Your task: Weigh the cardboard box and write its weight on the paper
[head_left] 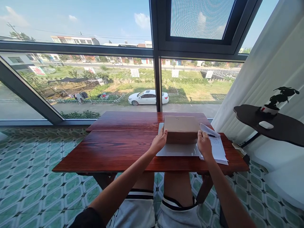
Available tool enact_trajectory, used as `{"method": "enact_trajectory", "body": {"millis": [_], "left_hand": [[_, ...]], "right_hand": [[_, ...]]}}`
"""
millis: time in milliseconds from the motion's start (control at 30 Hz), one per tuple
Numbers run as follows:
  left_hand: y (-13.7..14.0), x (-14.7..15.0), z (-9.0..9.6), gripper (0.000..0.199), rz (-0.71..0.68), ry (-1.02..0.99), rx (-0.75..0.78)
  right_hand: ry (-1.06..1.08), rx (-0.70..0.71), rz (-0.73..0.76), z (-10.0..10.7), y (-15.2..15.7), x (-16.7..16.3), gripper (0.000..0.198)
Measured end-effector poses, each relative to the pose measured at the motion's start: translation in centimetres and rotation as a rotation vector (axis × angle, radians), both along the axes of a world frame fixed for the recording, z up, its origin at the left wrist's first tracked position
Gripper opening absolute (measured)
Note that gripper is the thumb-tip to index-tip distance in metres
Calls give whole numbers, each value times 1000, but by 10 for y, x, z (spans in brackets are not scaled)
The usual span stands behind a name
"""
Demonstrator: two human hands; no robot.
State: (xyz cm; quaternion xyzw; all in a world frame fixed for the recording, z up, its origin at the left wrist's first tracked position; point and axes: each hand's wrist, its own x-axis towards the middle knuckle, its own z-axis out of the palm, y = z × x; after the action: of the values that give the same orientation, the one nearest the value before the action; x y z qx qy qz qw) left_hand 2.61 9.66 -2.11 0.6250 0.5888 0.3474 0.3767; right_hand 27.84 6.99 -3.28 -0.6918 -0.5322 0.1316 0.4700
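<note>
Gripping closed cardboard box (181, 128) at both ends: left hand (158, 142), right hand (204, 144). Contents hidden. Long axis parallel to desk (114, 148) near edge.

cardboard box (181, 128): plain brown | table (114, 148): red-brown wood grain | papers (217, 147): white, fine dark print | floor tiles (35, 177): green-and-white repeating pattern | car (147, 97): white | side table (282, 126): dark brown | shorts (135, 209): white, black stripe

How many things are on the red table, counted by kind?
Cardboard box: 1
Pen: 1
Printed paper stack: 1
White sheet under the box: 1
Total: 4
The left hand and right hand hold the box.
</note>
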Motion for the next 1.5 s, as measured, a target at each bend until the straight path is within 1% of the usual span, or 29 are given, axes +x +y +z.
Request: {"method": "enact_trajectory", "body": {"millis": [133, 300, 433, 533, 733, 900, 1133, 1300, 1500], "left_hand": [[-1, 0, 2, 81, 6, 34, -20], [-7, 2, 10, 76, 9, 39, -35], [-12, 3, 15, 73, 17, 38, -47], [-13, 5, 17, 73, 20, 39, -49], [-13, 9, 21, 69, 38, 55, -46], [-14, 10, 24, 67, 42, 62, -43], [-16, 6, 24, 68, 45, 54, -25], [-18, -1, 26, 73, 49, 49, -33], [-21, -10, 34, 72, 77, 53, -21]], "right_hand": [[24, -17, -2, 5, -1, 0, 72], [36, -85, -8, 15, -4, -2, 77], [39, -95, -3, 21, -7, -4, 80], [28, -110, -24, 22, -8, -5, 80], [23, -96, -60, 21, -7, -5, 82], [18, -81, -66, 24, -7, -7, 82], [8, -74, -65, 31, -9, -10, 78], [31, -60, -48, 34, -12, -14, 76], [23, 6, -39, 36, -10, -24, 73]]}}
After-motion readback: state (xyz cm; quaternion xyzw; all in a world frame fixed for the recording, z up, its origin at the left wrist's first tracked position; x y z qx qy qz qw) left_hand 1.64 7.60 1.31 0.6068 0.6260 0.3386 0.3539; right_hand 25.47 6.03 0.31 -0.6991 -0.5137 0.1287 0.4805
